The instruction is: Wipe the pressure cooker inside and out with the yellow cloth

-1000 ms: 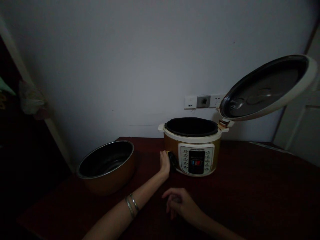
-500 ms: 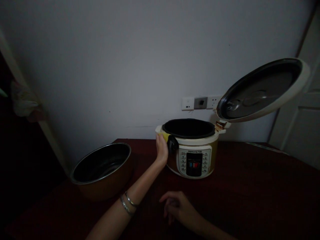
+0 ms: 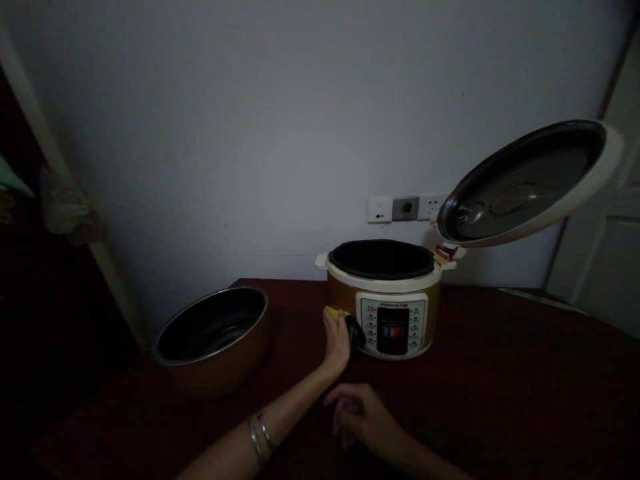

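Observation:
My left hand [image 3: 336, 340] is closed on a yellow and dark sponge [image 3: 344, 323] and presses it against the lower left side of a gold electric cooker [image 3: 386, 300]. The cooker stands on a dark red table [image 3: 500, 387] with its lid [image 3: 525, 183] swung up and open to the right; its dark cavity is bare. A white control panel faces me. My right hand [image 3: 361, 415] rests on the table in front of the cooker, fingers loosely curled, holding nothing. Two bangles circle my left wrist.
A gold inner pot [image 3: 214, 340] with a steel lining sits on the table at the left. Wall sockets [image 3: 407, 208] are behind the cooker. A white door [image 3: 610, 253] is at the right, and a dark doorway at the left.
My left hand with the sponge went up to the cooker's rim half a second ago and has come back down to its lower left side. The right hand has hardly moved.

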